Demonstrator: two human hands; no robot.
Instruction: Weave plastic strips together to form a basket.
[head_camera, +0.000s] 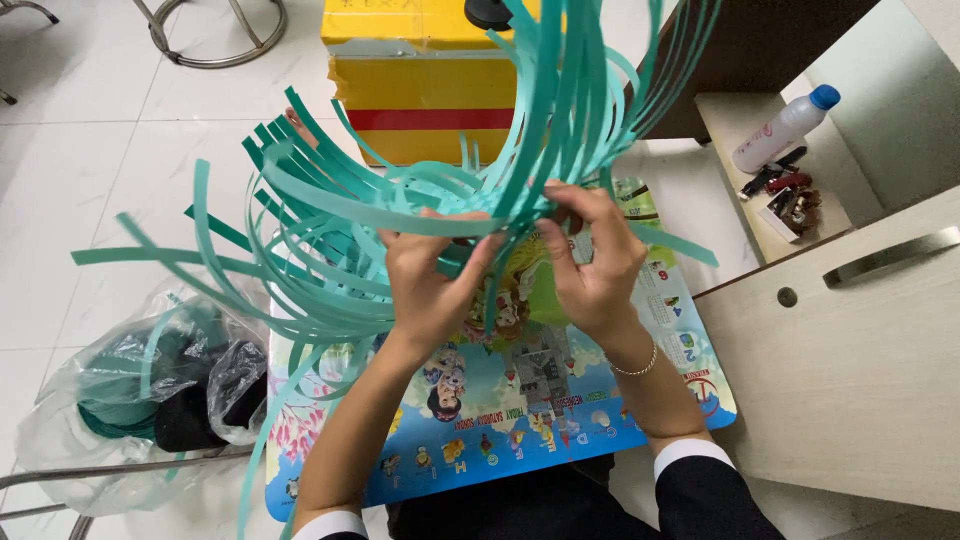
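Note:
A woven bundle of long teal plastic strips (330, 215) fans out to the left and upward in the head view, held above a colourful cartoon board (560, 410) on my lap. My left hand (430, 275) pinches the strips at the woven centre. Beside it, my right hand (590, 255), with a bead bracelet on the wrist, grips the strips that sweep up toward the top of the frame. Both hands hide the middle of the weave.
A yellow box with a red stripe (430, 100) stands on the tiled floor ahead. A clear plastic bag (150, 380) with more teal strips lies at left. At right is a pale wooden cabinet (850, 370), with a white bottle (785, 128) on its shelf.

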